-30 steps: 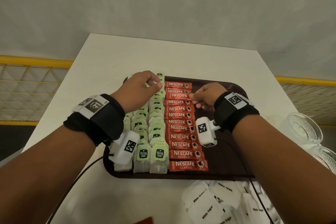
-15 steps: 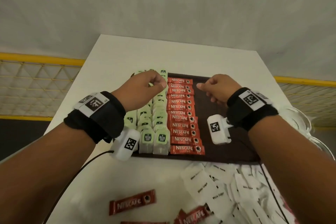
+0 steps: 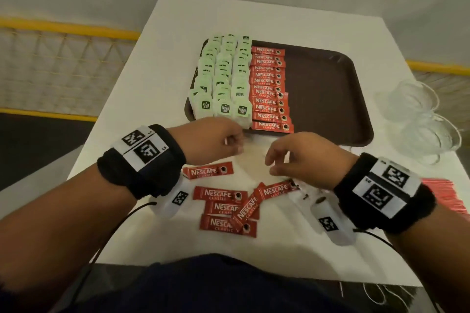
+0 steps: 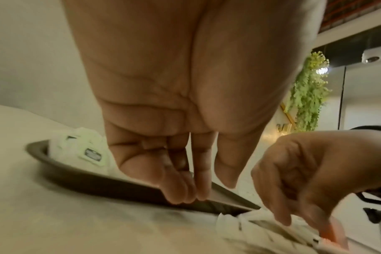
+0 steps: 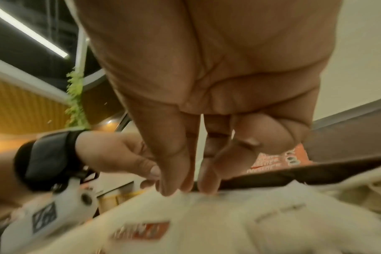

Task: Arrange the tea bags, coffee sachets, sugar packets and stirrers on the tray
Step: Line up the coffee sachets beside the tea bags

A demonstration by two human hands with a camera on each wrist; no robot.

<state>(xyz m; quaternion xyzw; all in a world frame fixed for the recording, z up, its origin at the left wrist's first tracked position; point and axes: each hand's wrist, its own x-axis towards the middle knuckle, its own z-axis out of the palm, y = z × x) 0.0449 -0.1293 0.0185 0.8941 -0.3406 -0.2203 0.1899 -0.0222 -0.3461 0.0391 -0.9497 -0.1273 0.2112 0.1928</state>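
Observation:
On the brown tray (image 3: pixel 330 84) lie three columns of green tea bags (image 3: pixel 223 79) and one column of red coffee sachets (image 3: pixel 269 89); its right half is bare. Several loose coffee sachets (image 3: pixel 226 201) lie on the white table in front of it. My left hand (image 3: pixel 232 143) hovers at the tray's near rim (image 4: pixel 120 185), fingers loosely curled and holding nothing (image 4: pixel 198 194). My right hand (image 3: pixel 274 162) reaches down with its fingertips (image 5: pixel 170 187) touching a pile of white sugar packets (image 5: pixel 228 214). In the head view these packets (image 3: pixel 305 195) are washed out.
Clear glass bowls (image 3: pixel 419 119) stand on the table right of the tray. A bundle of red stirrers (image 3: pixel 442 193) lies at the right edge behind my right wrist. A yellow railing (image 3: pixel 68 30) runs beyond the table's left side.
Both hands have drawn back from the far rows on the tray to the table in front of it. The right hand has dropped onto the sugar packets. The view has tilted down.

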